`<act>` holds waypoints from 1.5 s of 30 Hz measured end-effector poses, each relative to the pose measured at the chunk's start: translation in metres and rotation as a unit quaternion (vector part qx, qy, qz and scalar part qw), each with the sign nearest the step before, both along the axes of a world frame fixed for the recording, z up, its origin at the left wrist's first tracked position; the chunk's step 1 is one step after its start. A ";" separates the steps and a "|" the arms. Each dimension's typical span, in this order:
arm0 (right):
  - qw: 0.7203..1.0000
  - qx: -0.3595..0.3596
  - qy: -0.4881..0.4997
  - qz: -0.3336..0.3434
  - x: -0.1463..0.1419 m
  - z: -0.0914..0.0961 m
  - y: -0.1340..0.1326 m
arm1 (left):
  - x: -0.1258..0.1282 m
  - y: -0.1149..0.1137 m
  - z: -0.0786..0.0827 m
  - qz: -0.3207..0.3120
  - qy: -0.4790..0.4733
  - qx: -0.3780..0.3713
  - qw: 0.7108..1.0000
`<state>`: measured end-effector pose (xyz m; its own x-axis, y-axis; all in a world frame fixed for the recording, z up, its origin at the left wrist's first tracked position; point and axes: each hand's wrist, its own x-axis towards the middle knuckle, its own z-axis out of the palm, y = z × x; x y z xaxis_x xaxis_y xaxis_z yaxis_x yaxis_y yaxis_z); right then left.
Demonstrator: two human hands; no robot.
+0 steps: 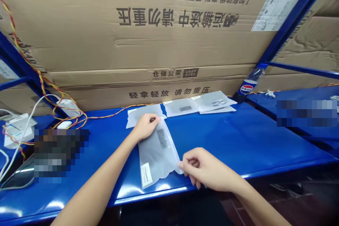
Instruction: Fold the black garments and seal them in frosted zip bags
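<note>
A frosted zip bag [159, 157] with a dark printed block and a white label lies on the blue shelf near its front edge. My left hand [147, 126] pinches the far end of its zip strip. At the near end of the same strip, my right hand [200, 167] is closed with thumb and finger on the corner. The strip runs straight between both hands. Behind my left hand lies another frosted bag [137, 113], partly hidden by it. Further right are a frosted bag [177, 107] with a dark print and a small stack of bags [212, 101].
A cola bottle [247, 86] stands at the back right by the blue post. Red and yellow wires [119, 113] trail from a white power strip [69, 107] at left. A dark, partly blurred device [22, 173] lies left. A large cardboard box [169, 49] walls off the back.
</note>
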<state>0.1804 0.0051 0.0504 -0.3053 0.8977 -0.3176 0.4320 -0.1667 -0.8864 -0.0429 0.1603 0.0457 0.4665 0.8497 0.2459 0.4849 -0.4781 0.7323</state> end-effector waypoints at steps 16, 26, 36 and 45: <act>0.982 0.180 -0.021 -0.048 -0.045 -0.001 0.055 | 0.016 -0.026 0.012 -0.035 0.052 0.070 0.996; 0.908 0.097 0.214 -0.348 -0.016 -0.025 0.039 | -0.012 -0.017 0.027 0.031 0.163 0.104 0.981; 0.819 0.444 -0.204 -0.300 0.004 -0.048 -0.030 | -0.049 -0.035 0.040 0.156 0.249 0.176 0.940; 0.884 0.391 -0.071 -0.247 0.019 -0.032 -0.020 | 0.039 -0.141 0.022 0.091 0.055 0.274 0.956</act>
